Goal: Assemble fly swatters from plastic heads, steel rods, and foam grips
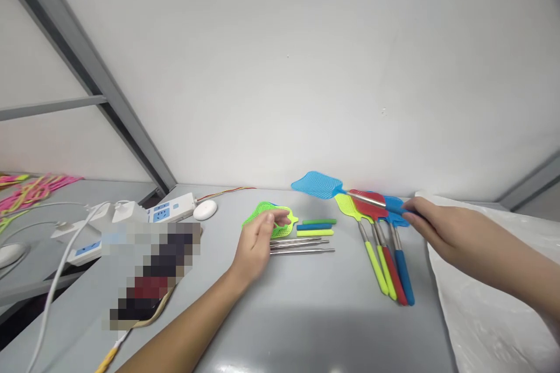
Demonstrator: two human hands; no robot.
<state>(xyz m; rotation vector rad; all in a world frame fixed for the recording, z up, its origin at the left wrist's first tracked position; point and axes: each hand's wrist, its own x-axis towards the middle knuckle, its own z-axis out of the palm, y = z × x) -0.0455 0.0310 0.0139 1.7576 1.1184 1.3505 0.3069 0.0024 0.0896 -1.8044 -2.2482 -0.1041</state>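
Observation:
My right hand (431, 218) grips a blue fly swatter (318, 185) by its blue handle, its mesh head pointing left, raised off the table. Beneath its metal shaft lie several fly swatters side by side: a red one (389, 274), a blue one (403, 277) and yellow-green ones (376, 268). My left hand (256, 239) is over green swatter heads (265, 210) and partly covers them, fingers loosely bent and apart, with nothing visible in them. Just right of it are a green, a blue and a yellow-green handle sleeve (315, 233), and several metal rods (306, 249).
On the left stand white power strips (172, 208) with plugs and cables, a round white object (205, 210) and a pixelated dark item (157, 274). White plastic sheeting (485, 280) covers the right side. A pale wall (306, 70) rises behind the grey table (306, 315).

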